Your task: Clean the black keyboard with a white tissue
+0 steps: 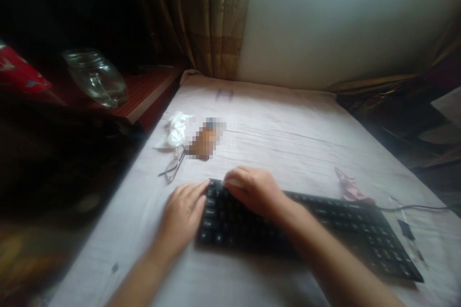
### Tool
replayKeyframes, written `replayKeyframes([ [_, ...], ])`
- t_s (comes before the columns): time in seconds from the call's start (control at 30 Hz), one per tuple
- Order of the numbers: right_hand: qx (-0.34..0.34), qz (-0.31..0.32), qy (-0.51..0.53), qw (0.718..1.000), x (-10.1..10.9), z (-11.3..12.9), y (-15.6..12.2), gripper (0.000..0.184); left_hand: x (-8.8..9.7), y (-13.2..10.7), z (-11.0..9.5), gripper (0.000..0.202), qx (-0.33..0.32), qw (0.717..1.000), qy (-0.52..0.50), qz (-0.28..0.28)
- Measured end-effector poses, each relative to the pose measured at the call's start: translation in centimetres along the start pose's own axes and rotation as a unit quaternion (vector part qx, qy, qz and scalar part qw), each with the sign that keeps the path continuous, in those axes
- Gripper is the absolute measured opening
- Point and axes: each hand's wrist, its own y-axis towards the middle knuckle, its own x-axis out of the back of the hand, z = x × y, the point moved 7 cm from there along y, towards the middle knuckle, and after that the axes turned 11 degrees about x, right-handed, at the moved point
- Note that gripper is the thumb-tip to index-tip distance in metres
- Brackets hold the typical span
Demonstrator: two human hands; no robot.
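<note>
A black keyboard [324,230] lies across the bed, its keys facing up. At its left end, my left hand [185,208] grips the edge, with the fingers at the upper corner and the thumb beside the keys. My right hand [255,189] is curled over the upper left keys, closed on a small white wad [234,183] that looks like tissue. Most of that wad is hidden by the fingers. The keyboard's cable [414,208] runs off to the right.
Beyond the left hand lie eyeglasses [173,168], crumpled white tissue [177,129] and a blurred-out brown item [205,141]. A pink cloth [351,187] and a thin clear item with a dark band [406,229] are at right. A glass jar [99,79] stands on a wooden table [151,88].
</note>
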Motion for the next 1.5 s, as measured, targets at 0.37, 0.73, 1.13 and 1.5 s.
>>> replayKeyframes([
  [0.37, 0.058, 0.072, -0.055, 0.994, -1.6, 1.0, 1.8, 0.018, -0.2, 0.0, 0.1, 0.036, 0.003, 1.000, -0.010, 0.008],
  [0.73, 0.027, 0.049, -0.034, 0.998, -1.7, 0.2, 2.2, 0.017, -0.2, 0.1, 0.4, 0.033, 0.025, 1.000, -0.009, 0.012],
  [1.13, -0.058, 0.028, -0.023, 0.998, -0.2, -2.7, -1.9, 0.017, -0.3, 0.1, 0.3, 0.033, 0.022, 1.000, -0.002, 0.000],
  [1.5, -0.018, 0.026, -0.034, 0.999, -1.0, 0.3, -0.9, 0.017, -0.3, 0.4, 0.3, 0.036, -0.009, 1.000, 0.025, -0.002],
])
